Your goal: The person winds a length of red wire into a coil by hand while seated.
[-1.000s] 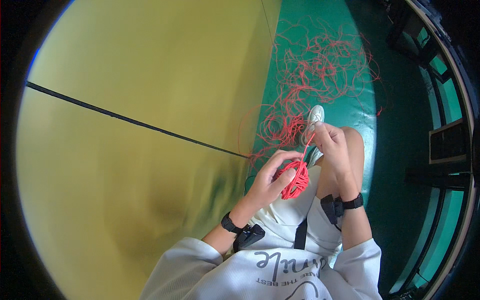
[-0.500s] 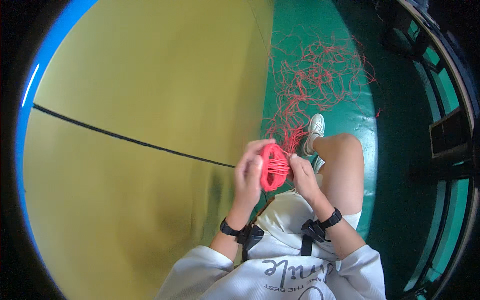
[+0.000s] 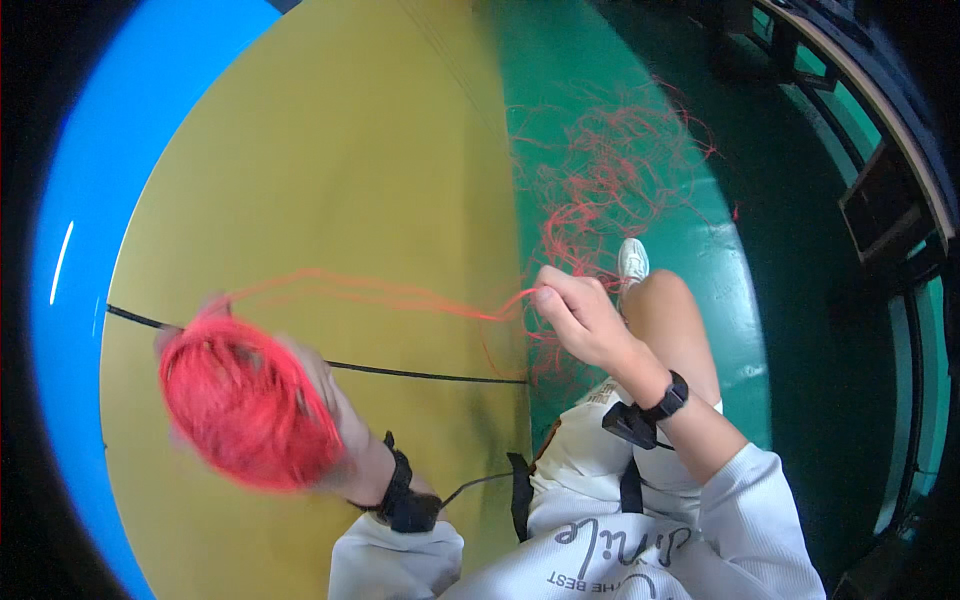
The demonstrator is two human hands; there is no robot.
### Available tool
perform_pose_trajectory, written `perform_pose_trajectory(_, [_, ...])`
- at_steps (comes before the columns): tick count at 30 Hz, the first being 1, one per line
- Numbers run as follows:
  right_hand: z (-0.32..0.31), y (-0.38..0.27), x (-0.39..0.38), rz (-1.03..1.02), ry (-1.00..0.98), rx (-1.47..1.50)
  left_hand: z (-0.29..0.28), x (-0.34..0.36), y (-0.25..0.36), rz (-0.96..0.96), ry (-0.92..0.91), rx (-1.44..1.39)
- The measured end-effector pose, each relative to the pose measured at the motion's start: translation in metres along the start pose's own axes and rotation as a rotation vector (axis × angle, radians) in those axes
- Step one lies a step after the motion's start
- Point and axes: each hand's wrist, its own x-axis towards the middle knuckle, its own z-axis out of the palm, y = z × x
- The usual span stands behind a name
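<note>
My left hand point(image 3: 342, 428) is stretched out to the left, wrapped round a thick round spool of red string point(image 3: 245, 405). Motion blurs the spool, and it covers most of that hand's palm and fingers. A few loose red strands point(image 3: 400, 296) run from its top across to my right hand point(image 3: 583, 315), whose fingers are closed in a pinch on them. Beyond the right hand, more of the red string lies in a loose, tangled pile point(image 3: 610, 165) on the green floor.
A yellow table point(image 3: 330, 180) with a blue edge point(image 3: 90, 190) fills the left side. A black cord point(image 3: 430, 376) crosses it. My white shoe point(image 3: 632, 258) is beside the string pile. Dark frames point(image 3: 885, 210) line the right side.
My left hand has swung far to the left with the spool, away from the right hand. Strands now stretch between them. My right hand keeps its pinch, slightly further left.
</note>
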Motion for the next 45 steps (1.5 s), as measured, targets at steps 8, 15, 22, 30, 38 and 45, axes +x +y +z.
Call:
perform_pose_trajectory(8, [-0.021, -0.036, -0.010, 0.165, -0.018, 0.174, -0.009, 0.009, -0.011, 0.179, -0.019, 0.316])
perform_pose_trajectory(15, [-0.002, -0.010, -0.066, 0.163, -0.277, -0.008, 0.005, 0.017, -0.037, -0.271, 0.187, -0.175])
perform_pose_trajectory(22, [0.023, -0.037, -0.114, 0.230, -0.358, -0.195, 0.000, -0.020, -0.107, -0.481, 0.114, 0.474])
perform_pose_trajectory(30, [0.006, -0.052, -0.129, 0.250, -0.335, -0.304, -0.025, -0.047, -0.137, -0.661, 0.040, 0.507])
perform_pose_trajectory(38, [-0.004, -0.080, -0.112, 0.163, -0.341, -0.306, -0.034, -0.092, -0.174, -0.409, -0.241, 0.881])
perform_pose_trajectory(45, [-0.041, -0.092, -0.071, 0.066, -0.295, -0.373, -0.052, -0.124, -0.172, -0.493, -0.452, 0.906])
